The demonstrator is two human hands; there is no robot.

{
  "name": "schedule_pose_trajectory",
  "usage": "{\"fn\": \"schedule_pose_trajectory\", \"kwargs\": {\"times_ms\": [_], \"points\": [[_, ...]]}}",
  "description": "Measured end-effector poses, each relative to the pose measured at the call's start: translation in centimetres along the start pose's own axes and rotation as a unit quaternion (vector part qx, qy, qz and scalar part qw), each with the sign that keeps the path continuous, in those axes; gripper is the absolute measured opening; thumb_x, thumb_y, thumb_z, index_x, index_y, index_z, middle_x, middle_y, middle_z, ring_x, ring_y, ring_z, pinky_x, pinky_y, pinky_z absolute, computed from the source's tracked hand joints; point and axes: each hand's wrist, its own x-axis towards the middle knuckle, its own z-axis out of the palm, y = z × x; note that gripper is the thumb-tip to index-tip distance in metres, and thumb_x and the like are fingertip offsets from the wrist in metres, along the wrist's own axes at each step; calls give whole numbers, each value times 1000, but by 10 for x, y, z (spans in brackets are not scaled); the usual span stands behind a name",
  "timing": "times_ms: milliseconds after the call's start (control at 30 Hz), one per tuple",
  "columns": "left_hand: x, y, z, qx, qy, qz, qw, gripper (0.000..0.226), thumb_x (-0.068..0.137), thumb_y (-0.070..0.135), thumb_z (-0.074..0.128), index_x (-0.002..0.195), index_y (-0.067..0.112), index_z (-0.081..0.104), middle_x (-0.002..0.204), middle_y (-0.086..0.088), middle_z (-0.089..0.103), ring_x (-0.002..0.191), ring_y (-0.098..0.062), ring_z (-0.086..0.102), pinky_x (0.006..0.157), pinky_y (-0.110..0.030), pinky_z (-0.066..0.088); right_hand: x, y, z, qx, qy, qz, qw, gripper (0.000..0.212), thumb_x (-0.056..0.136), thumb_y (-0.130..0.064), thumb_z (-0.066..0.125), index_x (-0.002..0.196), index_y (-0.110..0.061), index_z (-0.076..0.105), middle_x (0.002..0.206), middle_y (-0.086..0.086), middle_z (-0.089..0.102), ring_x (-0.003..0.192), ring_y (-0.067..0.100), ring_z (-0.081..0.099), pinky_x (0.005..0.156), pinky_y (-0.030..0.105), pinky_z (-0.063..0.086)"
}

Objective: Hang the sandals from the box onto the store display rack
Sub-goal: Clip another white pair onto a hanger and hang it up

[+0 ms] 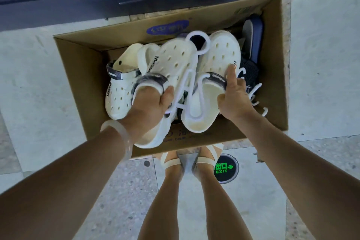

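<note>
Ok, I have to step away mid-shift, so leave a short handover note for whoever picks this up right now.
Left hand: grips the heel strap of one cream sandal.
Right hand: holds the matching sandal, forefinger stretched along its side.
A white plastic hanger runs between the pair, held over the cardboard box.
Another cream sandal and dark blue ones lie in the box.
Left: carry this pair to the rack and hang it, then the rest.

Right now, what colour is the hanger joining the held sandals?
White hanger, clearest in the head view.
</note>
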Motion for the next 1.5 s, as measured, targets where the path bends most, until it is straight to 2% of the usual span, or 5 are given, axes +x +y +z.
{"fn": "schedule_pose_trajectory", "kwargs": {"times_ms": [233,400,1167,1300,1500], "points": [[-9,3,-12,32,10,-1,999,69,80,61,30,59,0,52,59,-23,52,58,-28,51,64,-36,46,-8,-19,-31,-16,13,-13,1000,82,90,1,39,148,-32,-8,150,13,11,118,39,48,93,37,44],[-16,7,-15,83,-45,42,995,49,95,31,39,49,13,34,45,-1,34,44,-15,32,48,-28,22,-7,-22,-48,-70,40,2,997,84,88,2,41,149,-29,-8,148,19,13,113,43,50,89,38,44],[7,18,20,10,175,-71,982,54,99,28,36,48,12,27,48,-3,31,46,-16,31,53,-23,22,-72,6,-1,-32,12,-176,984,72,89,4,38,146,-36,20,146,26,29,134,37,38,104,47,43],[-1,15,22,-9,160,-42,986,57,99,31,36,46,12,29,46,-3,32,45,-12,31,55,-23,23,-65,10,-23,-4,-121,-136,983,67,95,-9,43,147,-41,14,156,5,16,142,23,25,114,36,29],[-12,14,10,1,115,44,992,58,83,49,29,45,6,39,43,-12,37,52,-26,45,56,-27,29,-31,-30,-78,159,-14,-46,986,39,93,-39,49,124,-16,56,107,2,59,88,15,58,55,9,40]]}}
